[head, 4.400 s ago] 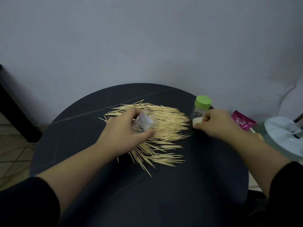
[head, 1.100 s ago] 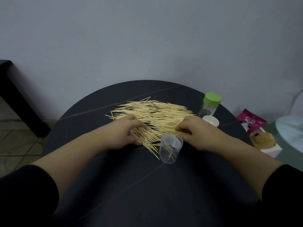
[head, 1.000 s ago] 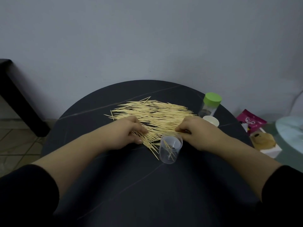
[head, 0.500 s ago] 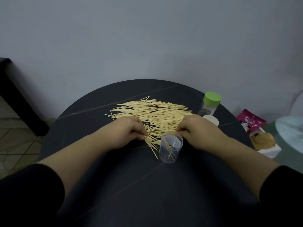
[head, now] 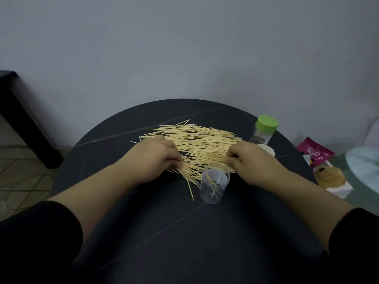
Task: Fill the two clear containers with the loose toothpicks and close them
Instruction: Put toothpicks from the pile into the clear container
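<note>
A heap of loose toothpicks (head: 196, 144) is spread across the round dark table (head: 164, 232). An open clear container (head: 214, 185) stands upright at the heap's near edge with a few toothpicks inside. My left hand (head: 155, 158) lies on the heap's left side, its fingers curled around a bunch of toothpicks. My right hand (head: 252, 162) pinches toothpicks at the heap's right side, just behind the container. A second clear container with a green lid (head: 264, 130) stands at the far right. A white lid (head: 267, 149) lies beside it, partly hidden by my right hand.
Off the table's right edge lie a pink packet (head: 315, 152), a wrapped bun on white paper (head: 330, 177) and a pale blue round object (head: 365, 167). A black furniture leg (head: 24, 119) stands at the left over tiled floor. A grey wall rises behind.
Both hands stay on the heap near the container. Their fingers have gathered and tightened on toothpicks over the last second; the container has not moved.
</note>
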